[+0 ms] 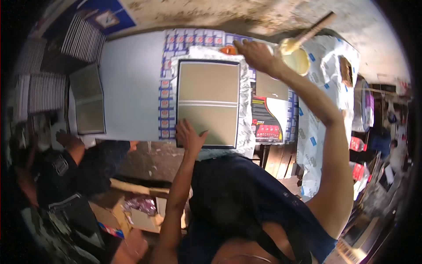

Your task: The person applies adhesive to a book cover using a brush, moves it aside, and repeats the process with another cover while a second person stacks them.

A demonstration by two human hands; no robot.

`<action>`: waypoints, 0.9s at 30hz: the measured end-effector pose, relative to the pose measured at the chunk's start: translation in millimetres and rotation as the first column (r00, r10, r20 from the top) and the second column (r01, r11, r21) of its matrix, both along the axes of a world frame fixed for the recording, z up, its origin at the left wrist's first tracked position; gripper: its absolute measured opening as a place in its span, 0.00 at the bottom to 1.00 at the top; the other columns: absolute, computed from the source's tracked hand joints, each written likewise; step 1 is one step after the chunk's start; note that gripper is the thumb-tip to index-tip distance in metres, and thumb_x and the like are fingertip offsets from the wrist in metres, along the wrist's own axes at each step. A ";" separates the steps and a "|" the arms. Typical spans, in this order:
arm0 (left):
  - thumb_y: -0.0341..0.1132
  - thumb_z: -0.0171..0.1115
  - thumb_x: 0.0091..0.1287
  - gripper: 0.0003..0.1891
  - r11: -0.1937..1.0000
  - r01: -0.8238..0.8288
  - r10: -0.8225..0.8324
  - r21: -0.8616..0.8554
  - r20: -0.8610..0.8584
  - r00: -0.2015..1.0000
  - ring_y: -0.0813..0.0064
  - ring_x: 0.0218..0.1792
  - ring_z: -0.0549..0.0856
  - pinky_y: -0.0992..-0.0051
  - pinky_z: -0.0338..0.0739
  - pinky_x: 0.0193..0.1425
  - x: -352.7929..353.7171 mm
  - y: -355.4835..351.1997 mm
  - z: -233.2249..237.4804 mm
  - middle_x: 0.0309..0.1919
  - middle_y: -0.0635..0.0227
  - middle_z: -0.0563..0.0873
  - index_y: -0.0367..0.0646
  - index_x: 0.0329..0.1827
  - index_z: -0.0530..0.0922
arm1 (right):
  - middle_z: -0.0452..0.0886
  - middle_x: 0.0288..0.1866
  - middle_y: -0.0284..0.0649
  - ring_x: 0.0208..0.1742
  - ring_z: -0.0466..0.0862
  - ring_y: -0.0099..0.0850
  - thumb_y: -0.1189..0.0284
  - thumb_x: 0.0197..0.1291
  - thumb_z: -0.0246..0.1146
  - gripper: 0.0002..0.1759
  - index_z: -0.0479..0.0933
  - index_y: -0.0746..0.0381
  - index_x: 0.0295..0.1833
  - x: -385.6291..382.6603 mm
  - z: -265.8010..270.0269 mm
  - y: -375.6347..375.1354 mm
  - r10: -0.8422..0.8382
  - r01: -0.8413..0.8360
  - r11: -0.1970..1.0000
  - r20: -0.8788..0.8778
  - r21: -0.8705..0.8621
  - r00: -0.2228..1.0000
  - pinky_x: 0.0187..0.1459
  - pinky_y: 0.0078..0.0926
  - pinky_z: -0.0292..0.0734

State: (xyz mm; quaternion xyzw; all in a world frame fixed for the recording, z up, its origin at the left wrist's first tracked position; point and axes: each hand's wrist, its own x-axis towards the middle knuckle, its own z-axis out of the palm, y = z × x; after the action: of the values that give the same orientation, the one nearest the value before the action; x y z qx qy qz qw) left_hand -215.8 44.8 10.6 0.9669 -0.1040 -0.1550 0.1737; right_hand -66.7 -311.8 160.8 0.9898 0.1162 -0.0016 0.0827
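Observation:
A brown board cover (208, 103) with a dark border lies flat on patterned paper (246, 127) on the table. My left hand (190, 137) presses flat on its near left corner, fingers spread. My right hand (255, 53) reaches to the far right corner of the patterned paper, fingers curled near an orange object (228, 50); I cannot tell whether it grips anything. Just to the right of that hand stands a bowl of pale yellow paste (297, 58) with a wooden-handled brush (315, 30) in it.
A pale blue sheet (129, 88) covers the table's left part, with a greyish open cover (88, 99) at its left edge. Stacks of striped books (46, 90) lie far left. Another person (66, 171) sits at lower left. Open cardboard boxes (136, 211) sit below the table.

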 end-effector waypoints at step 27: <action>0.65 0.73 0.45 0.66 0.995 -0.094 0.100 0.040 -0.194 0.976 0.43 0.78 0.48 0.31 0.49 0.72 -0.3 6.6 -22.0 0.79 0.53 0.47 0.38 0.79 0.45 | 0.83 0.41 0.43 0.42 0.83 0.36 0.76 0.56 0.65 0.07 0.82 0.64 0.41 29.7 -160.5 131.6 0.255 -0.010 0.527 -0.147 0.850 0.956 0.43 0.27 0.78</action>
State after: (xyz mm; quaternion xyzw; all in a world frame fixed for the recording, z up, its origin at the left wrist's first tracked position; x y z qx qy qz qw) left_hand -216.0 51.5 -11.3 0.9535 -0.0366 -0.2420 0.1756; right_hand -37.0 -180.3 0.3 0.8862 0.1876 -0.0654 -0.4185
